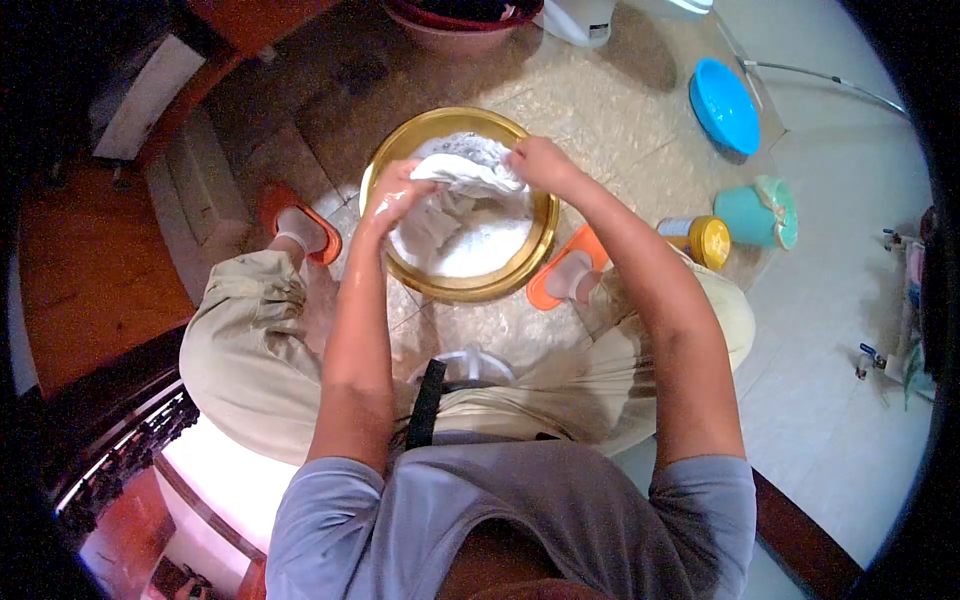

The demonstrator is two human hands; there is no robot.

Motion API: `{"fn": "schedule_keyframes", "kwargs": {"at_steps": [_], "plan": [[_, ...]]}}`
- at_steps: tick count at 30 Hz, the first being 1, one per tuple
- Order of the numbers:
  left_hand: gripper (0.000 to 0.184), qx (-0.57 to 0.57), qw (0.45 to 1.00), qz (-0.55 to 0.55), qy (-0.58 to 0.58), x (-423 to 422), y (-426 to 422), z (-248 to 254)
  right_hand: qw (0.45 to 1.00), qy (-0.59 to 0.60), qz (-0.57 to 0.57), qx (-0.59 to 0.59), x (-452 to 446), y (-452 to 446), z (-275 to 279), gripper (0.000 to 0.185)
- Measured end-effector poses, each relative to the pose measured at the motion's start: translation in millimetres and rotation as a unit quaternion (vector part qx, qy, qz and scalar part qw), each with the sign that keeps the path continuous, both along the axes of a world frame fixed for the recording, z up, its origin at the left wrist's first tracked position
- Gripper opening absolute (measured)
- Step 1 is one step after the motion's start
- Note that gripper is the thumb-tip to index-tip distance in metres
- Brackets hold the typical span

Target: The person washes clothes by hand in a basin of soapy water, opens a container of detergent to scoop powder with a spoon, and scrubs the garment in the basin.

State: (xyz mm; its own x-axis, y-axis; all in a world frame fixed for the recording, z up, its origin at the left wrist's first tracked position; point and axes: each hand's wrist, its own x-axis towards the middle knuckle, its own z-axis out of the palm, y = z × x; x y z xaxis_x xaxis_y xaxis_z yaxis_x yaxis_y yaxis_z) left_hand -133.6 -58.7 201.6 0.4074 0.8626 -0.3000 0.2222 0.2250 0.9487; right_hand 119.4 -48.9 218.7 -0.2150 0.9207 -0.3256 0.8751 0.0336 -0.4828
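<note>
A wet white cloth is stretched between my two hands over a gold-coloured basin. White suds fill the basin, and the lower part of the cloth hangs down into them. At the basin's left side, my left hand is closed on one end of the cloth, with foam on the wrist. My right hand grips the other end near the right rim, its fingers bunched together. The cloth's exact kind cannot be made out.
Orange slippers are on my feet either side of the basin. To the right stand a yellow-lidded tub, a turquoise bucket and a blue basin. A pink basin sits at the top. Taps stick out from the right wall.
</note>
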Motion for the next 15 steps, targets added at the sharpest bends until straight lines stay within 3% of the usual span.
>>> {"fn": "schedule_keyframes", "kwargs": {"at_steps": [1,2,4,5,8,9,12,13,15], "plan": [[0.021,-0.010,0.999,-0.009,-0.041,0,2,8,0.992,-0.099,0.038,-0.063,-4,-1,3,0.034],[0.020,-0.019,0.996,-0.018,-0.082,-1,5,14,0.996,-0.041,0.083,0.014,-5,-5,-3,0.042],[0.020,-0.035,0.989,-0.038,-0.140,-1,8,31,0.969,0.078,0.167,0.165,-9,-17,-11,0.067],[0.020,-0.041,0.985,-0.048,-0.157,-1,7,43,0.976,0.083,0.189,0.074,-16,-16,-7,0.099],[0.024,-0.038,0.981,-0.049,-0.183,1,4,81,0.965,0.143,0.212,0.048,-32,-17,-28,0.097],[0.025,-0.042,0.977,-0.052,-0.201,-2,5,83,0.953,0.186,0.221,0.089,-40,-17,-32,0.093],[0.028,-0.077,0.966,-0.044,-0.244,-16,14,93,0.917,0.359,0.088,-0.152,-52,-17,-36,0.079],[0.030,-0.096,0.966,-0.029,-0.239,-21,18,90,0.941,0.304,0.066,-0.134,-48,-16,-44,0.061],[0.032,-0.129,0.971,-0.034,-0.197,-36,30,76,0.958,0.243,0.012,-0.150,-39,-11,-47,0.053]]}}
